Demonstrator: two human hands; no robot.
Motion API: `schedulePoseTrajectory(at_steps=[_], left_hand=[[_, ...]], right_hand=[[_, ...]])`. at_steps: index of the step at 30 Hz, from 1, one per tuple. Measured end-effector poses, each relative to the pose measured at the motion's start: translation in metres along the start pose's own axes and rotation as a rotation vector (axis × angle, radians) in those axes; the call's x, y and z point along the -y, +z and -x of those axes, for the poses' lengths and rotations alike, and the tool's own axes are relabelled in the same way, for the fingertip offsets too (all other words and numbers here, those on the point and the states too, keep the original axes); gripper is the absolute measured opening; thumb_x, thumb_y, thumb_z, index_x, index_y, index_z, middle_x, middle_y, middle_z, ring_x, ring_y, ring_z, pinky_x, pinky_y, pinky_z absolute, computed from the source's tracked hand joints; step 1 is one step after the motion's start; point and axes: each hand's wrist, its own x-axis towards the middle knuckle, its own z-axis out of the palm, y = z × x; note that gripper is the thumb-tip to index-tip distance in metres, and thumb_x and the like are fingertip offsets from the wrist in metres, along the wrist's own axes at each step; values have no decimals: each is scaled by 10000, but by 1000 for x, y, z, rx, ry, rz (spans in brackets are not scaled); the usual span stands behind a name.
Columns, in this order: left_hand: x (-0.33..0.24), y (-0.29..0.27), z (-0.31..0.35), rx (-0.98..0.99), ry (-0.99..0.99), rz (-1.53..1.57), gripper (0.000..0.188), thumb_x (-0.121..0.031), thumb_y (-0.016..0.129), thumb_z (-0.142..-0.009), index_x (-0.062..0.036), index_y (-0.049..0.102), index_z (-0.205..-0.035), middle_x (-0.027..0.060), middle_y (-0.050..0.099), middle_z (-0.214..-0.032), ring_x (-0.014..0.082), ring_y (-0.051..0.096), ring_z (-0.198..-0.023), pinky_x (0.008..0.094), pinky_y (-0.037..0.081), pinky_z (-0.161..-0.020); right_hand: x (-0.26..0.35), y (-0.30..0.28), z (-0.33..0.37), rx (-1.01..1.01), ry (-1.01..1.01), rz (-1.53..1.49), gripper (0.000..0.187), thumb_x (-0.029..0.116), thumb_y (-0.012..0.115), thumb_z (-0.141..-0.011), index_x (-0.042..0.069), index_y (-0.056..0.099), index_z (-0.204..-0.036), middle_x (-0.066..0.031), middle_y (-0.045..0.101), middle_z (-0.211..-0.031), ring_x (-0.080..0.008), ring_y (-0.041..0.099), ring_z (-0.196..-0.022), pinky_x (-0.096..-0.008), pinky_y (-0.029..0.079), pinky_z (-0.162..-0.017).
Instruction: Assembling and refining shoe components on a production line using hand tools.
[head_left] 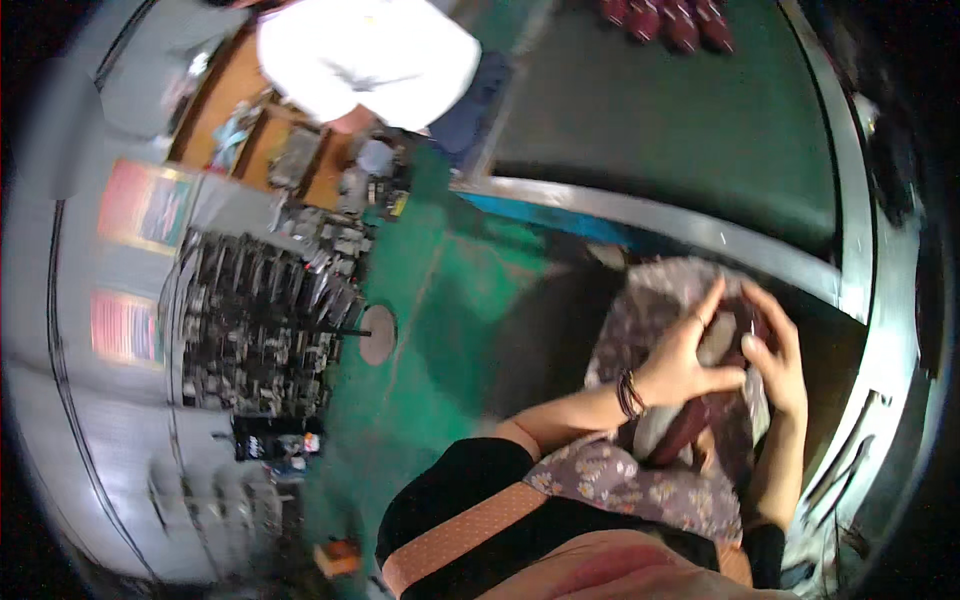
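Observation:
In front of my apron, both hands are around a dark red shoe with a pale patch on it. My left hand, with dark bracelets at the wrist, curves round its near left side. From the other side my right hand closes on it, thumb bent inward. The fingers cover much of the shoe, and blur hides its finer detail. Just below the hands, another dark red piece with a pale edge lies on my lap against the flowered apron.
Ahead stands a dark green conveyor belt with a metal rim; several glossy dark red shoes sit at its far end. A person in a white top is at the upper left. Packed racks line the left beyond the green floor.

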Motion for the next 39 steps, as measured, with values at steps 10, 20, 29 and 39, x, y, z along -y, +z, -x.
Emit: schedulePoseTrajectory(at_steps=[10,20,29,39], left_hand=[[52,-16,-1,293,-476,959,560,-261,735,-810,-66,512,-1286,72,595,-1171,166,568,-1072,331,437,-970],[57,-29,5,480,-357,1109,659,-312,743,-703,-18,523,-1250,132,618,-1158,241,611,-1035,366,480,-929],[33,-21,8,474,-573,1189,567,-191,624,-787,-32,443,-1300,92,588,-1156,217,586,-1047,332,472,-927],[16,-17,18,503,-603,1199,627,-202,626,-731,6,437,-1292,165,581,-1180,283,592,-1064,398,479,-943]], right_hand=[[-14,10,-21,154,59,-125,675,331,727,-766,13,479,-1308,-73,533,-1206,-180,492,-1137,-306,348,-1004],[-8,-2,-31,395,153,-202,819,424,713,-748,10,406,-1385,-106,436,-1373,-227,416,-1266,-354,282,-1073],[-21,-7,-39,448,78,-528,891,357,758,-708,-34,358,-1402,-164,459,-1380,-237,454,-1272,-352,299,-1098],[-14,-8,-30,509,28,-502,859,333,749,-746,-49,349,-1403,-163,507,-1333,-233,484,-1237,-352,317,-1081]])
